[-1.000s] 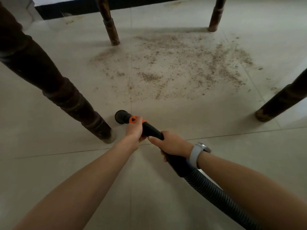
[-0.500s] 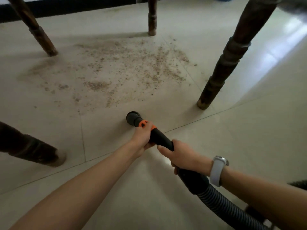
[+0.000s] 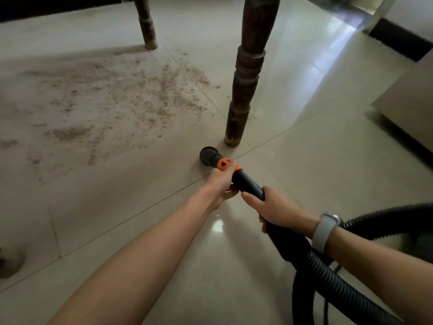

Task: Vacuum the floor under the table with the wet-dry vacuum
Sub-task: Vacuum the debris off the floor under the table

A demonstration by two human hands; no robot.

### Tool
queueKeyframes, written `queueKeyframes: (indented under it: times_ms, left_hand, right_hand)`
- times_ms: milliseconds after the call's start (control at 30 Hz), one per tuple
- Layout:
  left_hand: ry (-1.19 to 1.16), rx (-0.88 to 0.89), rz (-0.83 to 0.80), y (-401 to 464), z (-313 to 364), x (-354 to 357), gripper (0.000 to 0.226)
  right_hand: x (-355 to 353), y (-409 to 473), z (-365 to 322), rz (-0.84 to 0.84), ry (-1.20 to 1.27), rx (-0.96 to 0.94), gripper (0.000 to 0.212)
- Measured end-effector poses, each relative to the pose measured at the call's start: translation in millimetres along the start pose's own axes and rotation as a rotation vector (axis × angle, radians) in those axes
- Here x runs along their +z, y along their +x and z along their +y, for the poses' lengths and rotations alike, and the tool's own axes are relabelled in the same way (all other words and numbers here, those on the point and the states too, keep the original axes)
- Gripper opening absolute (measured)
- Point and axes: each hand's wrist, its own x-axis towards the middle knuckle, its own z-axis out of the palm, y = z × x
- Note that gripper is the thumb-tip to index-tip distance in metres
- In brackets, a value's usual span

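A black vacuum nozzle (image 3: 208,155) with an orange collar (image 3: 223,164) points down at the pale tiled floor (image 3: 131,207), just in front of a dark turned table leg (image 3: 246,90). My left hand (image 3: 221,181) grips the wand right behind the orange collar. My right hand (image 3: 269,208), with a pale wristband, holds the black handle further back. The ribbed hose (image 3: 328,273) runs from the handle toward the lower right and loops behind my right wrist. A wide patch of brown crumbs and dust (image 3: 121,106) lies on the tiles to the left of the nozzle.
A second table leg (image 3: 146,24) stands at the back, and the foot of a third (image 3: 9,263) shows at the left edge. A pale cabinet or furniture side (image 3: 407,104) stands at the right. A dark skirting (image 3: 398,43) lines the far right wall.
The view has swung right, so the near right table leg now stands just beyond the nozzle and the dirt patch has shifted left. Both hands keep the same grip on the wand.
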Motion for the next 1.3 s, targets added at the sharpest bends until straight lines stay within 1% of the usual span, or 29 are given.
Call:
queueKeyframes:
  times_ms: [133,200,367,467,600,700,767,867,967,1033,1133,1200,1300]
  left_hand:
    - [0.048,0.051,0.000,5,1,-3,0.044]
    - [0.056,0.053,0.038,8,0,-13,0.045]
    - [0.075,-0.013,0.150,13,-7,-37,0.051]
    - [0.092,-0.006,0.186,13,-10,-41,0.054]
    - [0.105,-0.003,0.175,12,-13,-39,0.052]
    - [0.139,-0.012,0.149,10,-17,-36,0.048]
    - [0.141,-0.024,0.133,10,-18,-36,0.045]
    - [0.127,-0.063,0.109,10,-17,-34,0.035]
    - [0.128,-0.114,0.077,8,-20,-30,0.018]
    - [0.148,-0.110,0.063,9,-21,-29,0.013]
    - [0.254,-0.054,0.016,12,-21,-33,0.022]
    - [0.339,-0.018,-0.033,13,-22,-37,0.029]
    - [0.514,0.026,-0.068,17,-32,-38,0.041]
  right_hand:
    - [2,7,-6,0.012,0.042,-0.009,0.037]
    - [9,4,-11,-0.013,0.064,-0.022,0.037]
    - [30,-12,-11,-0.131,0.095,-0.028,0.037]
    - [33,-18,-12,-0.155,0.087,-0.030,0.040]
    - [35,-18,-8,-0.127,0.087,-0.011,0.038]
    - [37,-20,0,-0.139,0.092,0.011,0.037]
    - [35,-17,4,-0.134,0.066,-0.008,0.038]
    - [39,-5,4,-0.034,0.009,-0.030,0.036]
    - [46,7,0,0.092,-0.135,-0.053,0.034]
    - [48,12,1,0.134,-0.202,-0.068,0.033]
    - [42,15,9,0.131,-0.207,-0.057,0.035]
    - [33,10,19,0.113,-0.132,-0.016,0.036]
    - [17,-3,42,0.093,-0.033,0.075,0.031]
